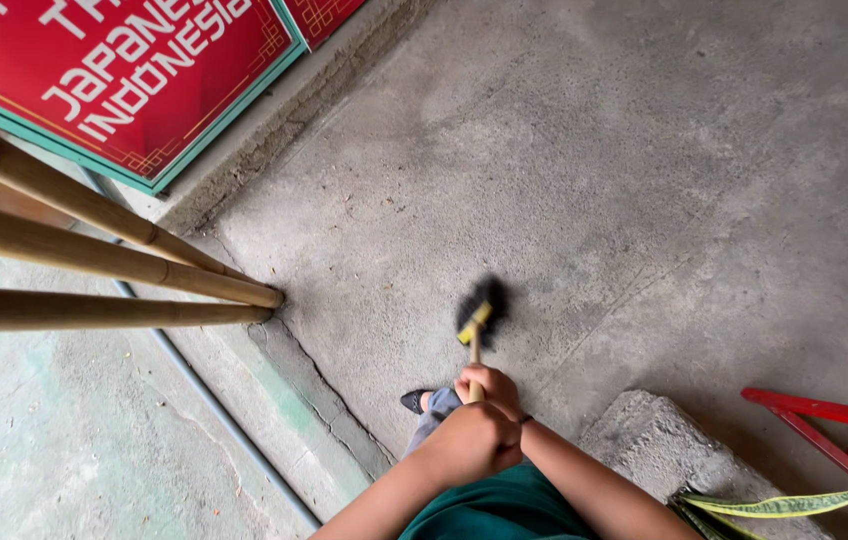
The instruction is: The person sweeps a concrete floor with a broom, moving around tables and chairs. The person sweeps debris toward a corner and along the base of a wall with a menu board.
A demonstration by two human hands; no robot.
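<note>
A broom with a wooden handle, a yellow collar and a black bristle head stands on the grey concrete floor; the head is blurred. My left hand grips the handle's upper end, closest to the camera. My right hand grips the handle just below it, fingers wrapped round the stick. My foot in a dark shoe shows beside the handle.
Three bamboo poles lean in from the left, their ends meeting at the floor's edge. A red signboard stands at the top left. A grey hose runs along the step. A concrete block, long green leaves and red metal legs are at the lower right.
</note>
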